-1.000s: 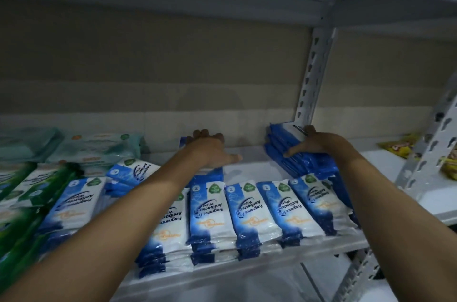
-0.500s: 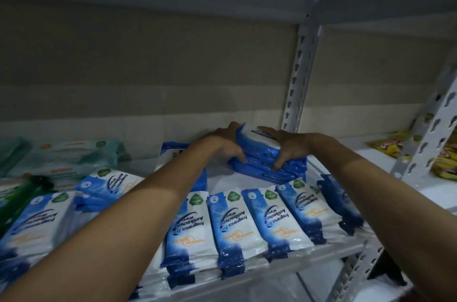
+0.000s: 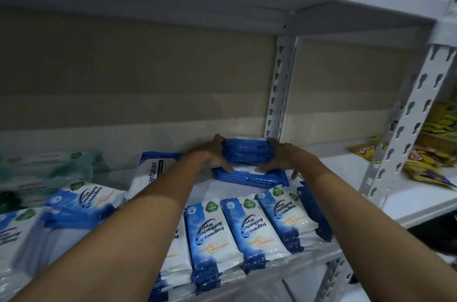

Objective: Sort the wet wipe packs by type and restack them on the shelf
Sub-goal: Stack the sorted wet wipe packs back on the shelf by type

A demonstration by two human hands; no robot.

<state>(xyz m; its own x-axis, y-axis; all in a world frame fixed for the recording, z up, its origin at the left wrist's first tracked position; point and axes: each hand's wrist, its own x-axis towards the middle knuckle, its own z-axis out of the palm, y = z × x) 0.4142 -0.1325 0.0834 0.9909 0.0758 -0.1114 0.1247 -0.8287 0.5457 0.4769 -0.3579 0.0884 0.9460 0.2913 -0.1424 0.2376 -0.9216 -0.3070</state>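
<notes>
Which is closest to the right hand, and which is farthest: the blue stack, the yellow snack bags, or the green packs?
1. Blue stack: held in the right hand, at the shelf's back.
2. Yellow snack bags: off to the right, past the post.
3. Green packs: far left.

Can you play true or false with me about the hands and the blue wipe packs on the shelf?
1. Both hands hold the stack of dark blue wipe packs. True: the left hand grips its left end, the right hand its right end.
2. The stack sits at the front edge of the white metal shelf. False: it is near the back, behind the row of blue-and-white "Fragrance Free Antibacterial Wipes" packs.
3. Yellow snack packets lie in the bay on the right. True.
4. The front-row packs are red. False: they are blue and white.
5. A pale green wipe pack lies far left. True.
</notes>
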